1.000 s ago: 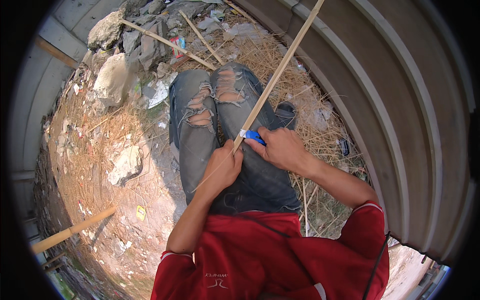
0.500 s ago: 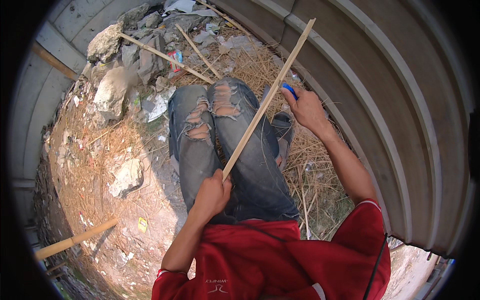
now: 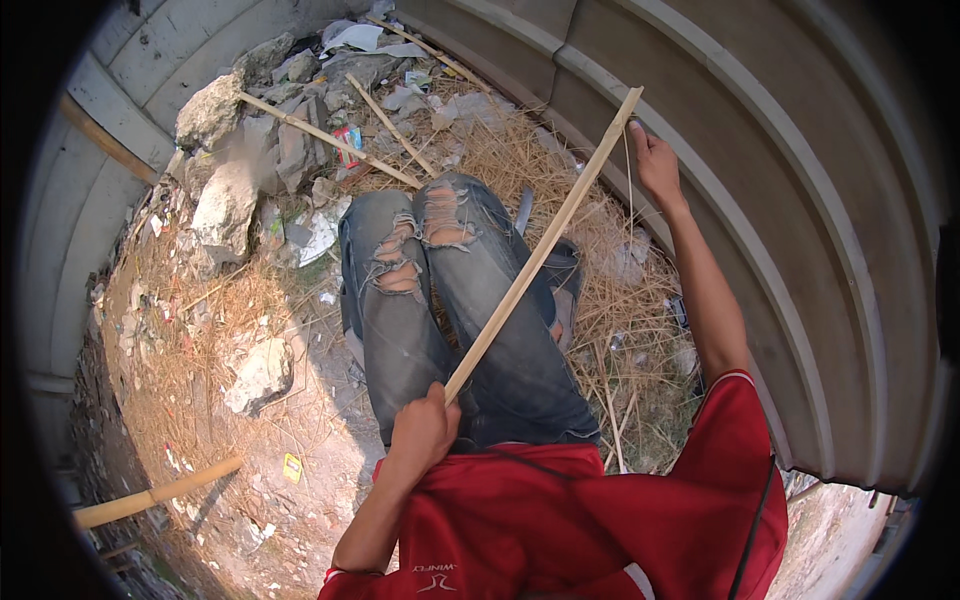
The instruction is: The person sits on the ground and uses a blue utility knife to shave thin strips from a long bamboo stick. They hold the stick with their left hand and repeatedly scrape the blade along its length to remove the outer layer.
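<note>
A long, pale bamboo strip (image 3: 545, 245) slants across my thighs, rising to the far right. My left hand (image 3: 424, 430) is closed round its near end, at my lap. Close beside the far end, my right hand (image 3: 657, 168) has its fingers curled in. Half a second ago a small blue-handled tool showed in that hand; my fingers now mostly hide it. A thin shaving (image 3: 629, 180) hangs down by the strip's far end, near my right fingers. Under the strip are my torn jeans (image 3: 400, 330).
Corrugated metal sheeting (image 3: 800, 200) curves close along the right. Beyond my knees lie two bamboo sticks (image 3: 330, 140) and rocks (image 3: 225, 200). A grey blade (image 3: 524, 208) lies on the straw by my right knee. A thick bamboo pole (image 3: 165, 492) juts in from the left.
My right hand has moved outward and away from me, from the strip's middle to near its far end. The strip has tilted slightly; a thin shaving now hangs there.
</note>
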Demonstrator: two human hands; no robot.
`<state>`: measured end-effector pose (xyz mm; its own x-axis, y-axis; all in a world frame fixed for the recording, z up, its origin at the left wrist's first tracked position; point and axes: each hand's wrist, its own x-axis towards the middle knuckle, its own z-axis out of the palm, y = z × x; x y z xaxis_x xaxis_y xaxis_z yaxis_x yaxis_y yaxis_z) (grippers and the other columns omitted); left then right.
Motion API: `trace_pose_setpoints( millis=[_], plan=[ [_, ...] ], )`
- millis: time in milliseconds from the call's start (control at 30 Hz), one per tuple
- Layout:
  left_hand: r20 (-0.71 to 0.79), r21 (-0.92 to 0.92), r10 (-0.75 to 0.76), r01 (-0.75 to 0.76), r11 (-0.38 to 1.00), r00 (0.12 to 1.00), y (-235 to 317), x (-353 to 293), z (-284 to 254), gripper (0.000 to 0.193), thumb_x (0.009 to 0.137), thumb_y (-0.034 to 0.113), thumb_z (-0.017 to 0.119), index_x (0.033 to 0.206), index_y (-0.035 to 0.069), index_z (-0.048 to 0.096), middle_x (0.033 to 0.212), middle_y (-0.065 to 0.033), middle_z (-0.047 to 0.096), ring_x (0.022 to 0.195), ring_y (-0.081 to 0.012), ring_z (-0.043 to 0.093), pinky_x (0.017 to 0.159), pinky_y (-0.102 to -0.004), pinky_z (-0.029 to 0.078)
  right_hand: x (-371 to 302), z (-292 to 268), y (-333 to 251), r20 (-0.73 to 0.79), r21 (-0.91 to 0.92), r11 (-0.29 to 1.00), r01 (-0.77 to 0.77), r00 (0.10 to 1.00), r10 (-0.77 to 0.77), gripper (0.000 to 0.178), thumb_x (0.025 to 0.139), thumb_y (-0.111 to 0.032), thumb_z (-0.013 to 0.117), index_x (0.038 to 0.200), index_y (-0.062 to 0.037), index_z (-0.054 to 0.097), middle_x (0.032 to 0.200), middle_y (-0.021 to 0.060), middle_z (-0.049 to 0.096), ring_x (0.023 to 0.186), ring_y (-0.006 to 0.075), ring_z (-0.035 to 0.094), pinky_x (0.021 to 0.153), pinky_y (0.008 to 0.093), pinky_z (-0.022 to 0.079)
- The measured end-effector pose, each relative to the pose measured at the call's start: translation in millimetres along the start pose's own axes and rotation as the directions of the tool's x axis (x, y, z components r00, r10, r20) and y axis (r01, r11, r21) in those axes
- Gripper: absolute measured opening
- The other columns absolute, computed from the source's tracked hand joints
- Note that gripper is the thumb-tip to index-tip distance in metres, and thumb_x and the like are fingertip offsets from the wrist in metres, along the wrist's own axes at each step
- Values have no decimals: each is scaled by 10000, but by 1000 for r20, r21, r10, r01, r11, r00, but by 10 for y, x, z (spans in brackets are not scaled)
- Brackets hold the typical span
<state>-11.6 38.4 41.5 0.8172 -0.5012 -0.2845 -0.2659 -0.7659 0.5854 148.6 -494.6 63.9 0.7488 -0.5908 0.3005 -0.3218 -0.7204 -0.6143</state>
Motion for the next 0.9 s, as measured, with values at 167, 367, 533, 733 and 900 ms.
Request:
trace_pose_setpoints(
  millis=[167,367,533,733,900],
  plan=[
    [-14,35,22,-21,999,1000,-1,-56,95,248,995,249,585,968,6,544,744,-290,683,720,-522,674,693,-625,526,33,-37,198,15,430,868,-250,963,270,694,1042,-611,553,933,57,704,569,22,462,484,171,469,486,369,357],
    [44,65,18,-21,998,999,45,-58,21,289,1021,287,573,966,5,540,753,-288,691,724,-502,690,691,-615,534,-528,176,-329,391,716,557,-422,902,181,445,1021,-428,683,1046,15,717,566,-83,384,429,52,337,418,261,233],
    [13,-40,68,-67,997,998,310,166,-134,341,1061,336,570,1053,-4,573,752,-263,690,728,-469,699,683,-563,530,-666,271,-570,370,801,451,-393,918,143,336,1018,-326,711,1067,6,725,580,-82,421,440,38,356,413,263,243],
    [-173,-428,87,-154,890,981,274,544,22,333,1078,300,565,1185,-8,633,737,-216,690,730,-453,702,671,-513,515,-1046,169,-968,451,722,595,-354,892,-18,423,1070,-425,611,1029,-19,721,590,-59,422,466,46,338,457,261,267],
    [-193,-559,69,-167,812,979,410,909,-76,279,1073,232,537,1153,-13,646,703,-201,664,701,-427,691,672,-493,506,-1890,129,-1133,473,358,912,199,804,-360,480,1060,-463,586,972,-6,702,616,147,609,560,356,608,576,475,465]
  ],
)
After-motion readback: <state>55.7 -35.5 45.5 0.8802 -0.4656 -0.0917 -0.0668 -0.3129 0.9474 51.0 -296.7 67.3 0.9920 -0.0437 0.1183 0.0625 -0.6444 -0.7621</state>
